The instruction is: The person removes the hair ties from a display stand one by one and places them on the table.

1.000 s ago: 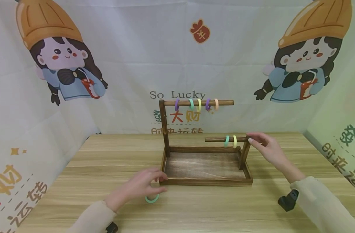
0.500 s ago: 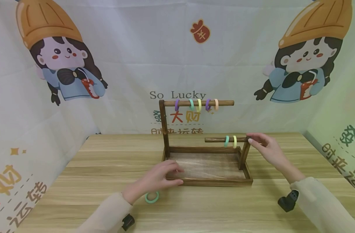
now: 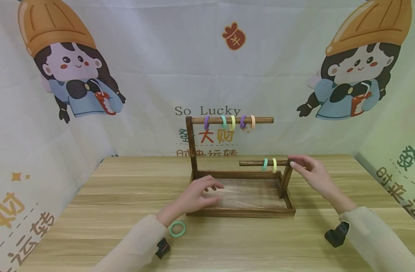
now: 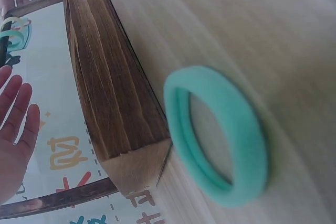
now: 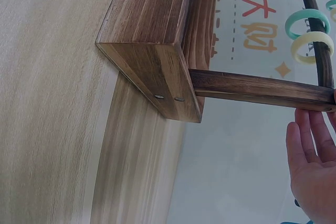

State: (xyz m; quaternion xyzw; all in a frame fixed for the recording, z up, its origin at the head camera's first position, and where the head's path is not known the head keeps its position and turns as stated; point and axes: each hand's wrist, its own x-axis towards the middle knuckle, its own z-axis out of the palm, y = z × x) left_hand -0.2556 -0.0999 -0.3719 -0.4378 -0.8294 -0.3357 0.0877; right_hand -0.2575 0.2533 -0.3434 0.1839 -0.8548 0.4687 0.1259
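A dark wooden stand with a tray base (image 3: 241, 212) stands mid-table. Its high rod (image 3: 263, 120) carries several coloured rings. Its low rod (image 3: 250, 163) carries a green ring (image 3: 264, 164) and a yellow ring (image 3: 274, 165). My left hand (image 3: 207, 190) hovers over the tray's front left corner with relaxed fingers and holds nothing. A mint green ring (image 3: 177, 228) lies flat on the table just behind that wrist, close to the tray wall (image 4: 110, 87) in the left wrist view, where the ring (image 4: 220, 129) fills the frame. My right hand (image 3: 304, 165) touches the top of the short right post (image 5: 262, 88) with straight fingers (image 5: 310, 140).
The wooden table (image 3: 92, 196) is closed in by a printed cloth backdrop (image 3: 207, 56) behind and on both sides. Black wrist cameras sit under my left sleeve (image 3: 162, 248) and my right sleeve (image 3: 336, 234).
My left hand let go of the mint green ring on the table and moved up and right over the tray. The ring stays on the table. My right hand has not moved.
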